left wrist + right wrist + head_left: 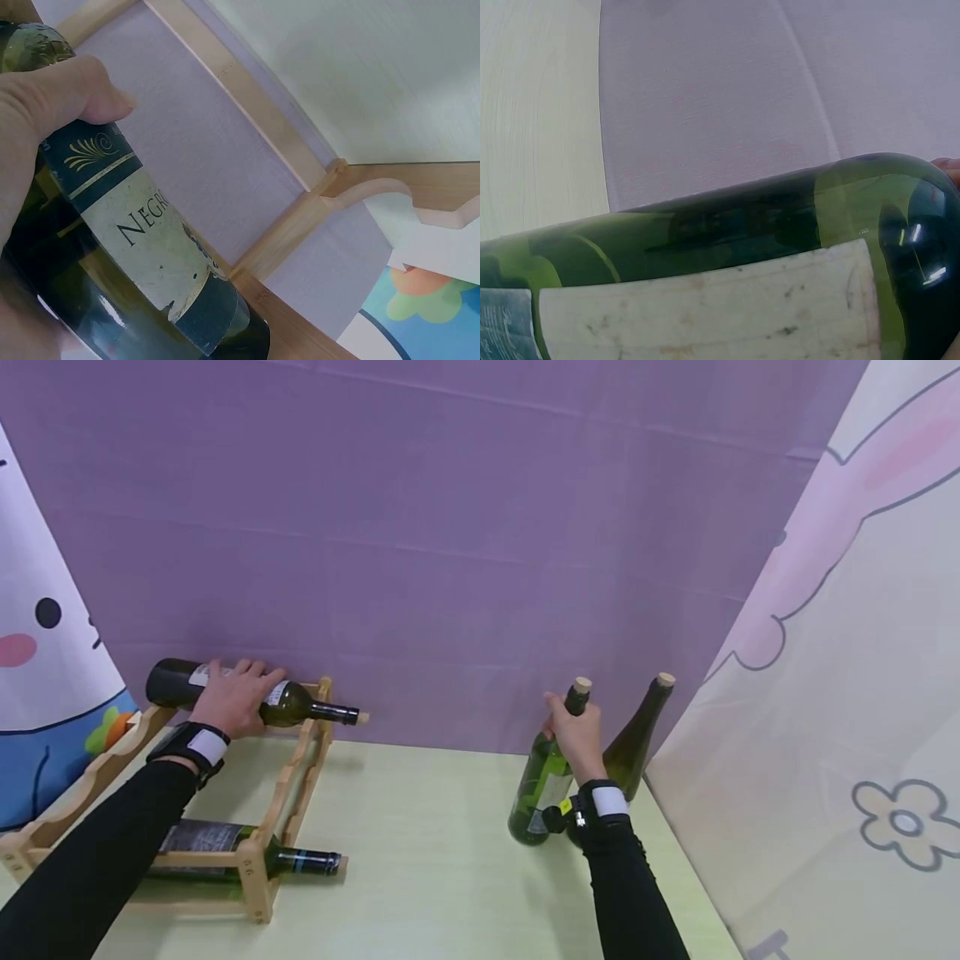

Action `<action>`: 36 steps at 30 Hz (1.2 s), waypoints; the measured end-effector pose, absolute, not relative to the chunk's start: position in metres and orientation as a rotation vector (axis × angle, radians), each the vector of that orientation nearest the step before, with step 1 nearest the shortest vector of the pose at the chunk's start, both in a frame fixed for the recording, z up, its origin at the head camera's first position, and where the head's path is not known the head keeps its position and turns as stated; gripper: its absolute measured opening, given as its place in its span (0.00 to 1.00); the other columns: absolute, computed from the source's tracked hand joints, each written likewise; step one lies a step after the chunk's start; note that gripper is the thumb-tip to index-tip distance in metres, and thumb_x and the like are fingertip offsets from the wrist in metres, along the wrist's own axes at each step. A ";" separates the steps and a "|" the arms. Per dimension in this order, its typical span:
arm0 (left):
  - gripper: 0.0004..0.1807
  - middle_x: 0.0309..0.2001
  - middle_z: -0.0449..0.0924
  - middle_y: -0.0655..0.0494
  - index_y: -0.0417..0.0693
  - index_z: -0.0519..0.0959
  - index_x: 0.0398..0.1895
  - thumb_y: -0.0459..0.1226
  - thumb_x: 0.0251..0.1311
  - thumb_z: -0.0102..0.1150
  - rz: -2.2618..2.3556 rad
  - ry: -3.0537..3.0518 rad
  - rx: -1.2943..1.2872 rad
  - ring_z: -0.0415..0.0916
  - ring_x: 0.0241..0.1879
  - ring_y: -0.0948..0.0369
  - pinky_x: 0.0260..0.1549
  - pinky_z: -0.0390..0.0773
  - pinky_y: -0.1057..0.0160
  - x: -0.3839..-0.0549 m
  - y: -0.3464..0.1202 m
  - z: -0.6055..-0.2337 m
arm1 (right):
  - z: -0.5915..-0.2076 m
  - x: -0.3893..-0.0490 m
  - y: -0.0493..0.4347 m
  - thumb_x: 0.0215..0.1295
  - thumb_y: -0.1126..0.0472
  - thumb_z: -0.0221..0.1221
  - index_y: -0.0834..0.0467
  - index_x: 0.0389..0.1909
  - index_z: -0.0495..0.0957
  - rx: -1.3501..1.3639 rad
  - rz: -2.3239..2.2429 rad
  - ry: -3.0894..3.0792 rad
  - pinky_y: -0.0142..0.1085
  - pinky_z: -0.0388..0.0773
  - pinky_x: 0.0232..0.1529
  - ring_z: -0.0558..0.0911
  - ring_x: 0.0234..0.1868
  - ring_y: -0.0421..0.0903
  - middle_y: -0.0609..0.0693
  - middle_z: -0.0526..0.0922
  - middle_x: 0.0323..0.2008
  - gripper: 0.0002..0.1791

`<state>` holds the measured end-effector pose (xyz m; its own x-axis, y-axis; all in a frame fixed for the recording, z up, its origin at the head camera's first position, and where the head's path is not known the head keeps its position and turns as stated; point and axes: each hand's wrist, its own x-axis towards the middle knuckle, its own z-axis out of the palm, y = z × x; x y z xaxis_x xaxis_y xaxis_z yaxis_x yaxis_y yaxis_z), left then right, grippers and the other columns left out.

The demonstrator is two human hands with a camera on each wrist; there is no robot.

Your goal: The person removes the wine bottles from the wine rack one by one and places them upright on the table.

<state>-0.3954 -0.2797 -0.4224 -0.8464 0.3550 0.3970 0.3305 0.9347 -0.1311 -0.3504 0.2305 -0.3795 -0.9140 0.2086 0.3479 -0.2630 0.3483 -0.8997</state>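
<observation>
My left hand [234,700] grips a dark wine bottle [288,704] around its body. The bottle lies on its side at the back of the wooden wine rack [281,793], its corked neck pointing right. In the left wrist view, my thumb lies across this bottle [142,232] above a worn label. My right hand [576,735] holds a green wine bottle [536,785] by the neck, cork up. The right wrist view shows its stained pale label [712,315]. Whether its base touches the table cannot be told. A second corked bottle [633,739] stands just right of that hand, partly hidden by it.
Another green bottle [303,861] lies in the front of the rack, neck to the right, partly behind my left sleeve. The pale table [420,843] spans between rack and standing bottles. A purple backdrop [465,568] rises behind, and a printed cloth [840,735] borders the right side.
</observation>
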 end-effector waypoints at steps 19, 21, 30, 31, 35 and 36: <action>0.46 0.55 0.73 0.34 0.42 0.72 0.62 0.42 0.33 0.79 0.046 -2.668 -0.454 0.65 0.56 0.37 0.52 0.55 0.24 -0.389 -0.272 -0.403 | -0.383 -0.357 0.231 0.68 0.45 0.57 0.59 0.19 0.69 0.081 1.579 -2.184 0.36 0.70 0.23 0.75 0.18 0.46 0.50 0.73 0.14 0.25; 0.46 0.54 0.73 0.34 0.43 0.72 0.62 0.43 0.32 0.79 0.047 -2.666 -0.454 0.64 0.56 0.37 0.51 0.57 0.24 -0.388 -0.271 -0.402 | -0.383 -0.357 0.231 0.68 0.45 0.57 0.60 0.20 0.69 0.081 1.591 -2.179 0.36 0.70 0.23 0.75 0.18 0.46 0.50 0.72 0.14 0.25; 0.50 0.50 0.74 0.35 0.44 0.72 0.61 0.52 0.28 0.78 0.022 -2.600 -0.491 0.67 0.52 0.38 0.43 0.67 0.29 -0.381 -0.269 -0.394 | -0.383 -0.358 0.230 0.68 0.45 0.57 0.59 0.19 0.69 0.043 1.561 -2.208 0.37 0.68 0.24 0.75 0.18 0.47 0.50 0.73 0.14 0.25; 0.49 0.50 0.74 0.35 0.44 0.72 0.60 0.52 0.28 0.78 0.019 -2.590 -0.497 0.68 0.52 0.39 0.42 0.68 0.30 -0.380 -0.268 -0.393 | -0.383 -0.358 0.230 0.68 0.44 0.57 0.59 0.19 0.69 0.040 1.560 -2.209 0.37 0.68 0.24 0.75 0.19 0.47 0.50 0.73 0.14 0.25; 0.48 0.48 0.75 0.37 0.45 0.71 0.58 0.54 0.28 0.77 0.012 -2.570 -0.508 0.68 0.50 0.40 0.41 0.71 0.31 -0.378 -0.263 -0.387 | -0.382 -0.359 0.231 0.67 0.43 0.56 0.59 0.19 0.69 0.030 1.553 -2.215 0.37 0.69 0.24 0.75 0.19 0.47 0.50 0.73 0.15 0.25; 0.49 0.48 0.75 0.37 0.45 0.71 0.58 0.55 0.28 0.77 0.010 -2.569 -0.510 0.69 0.50 0.40 0.41 0.71 0.31 -0.377 -0.262 -0.385 | -0.382 -0.360 0.231 0.67 0.43 0.56 0.58 0.19 0.68 0.031 1.552 -2.217 0.37 0.69 0.25 0.75 0.19 0.47 0.50 0.73 0.15 0.26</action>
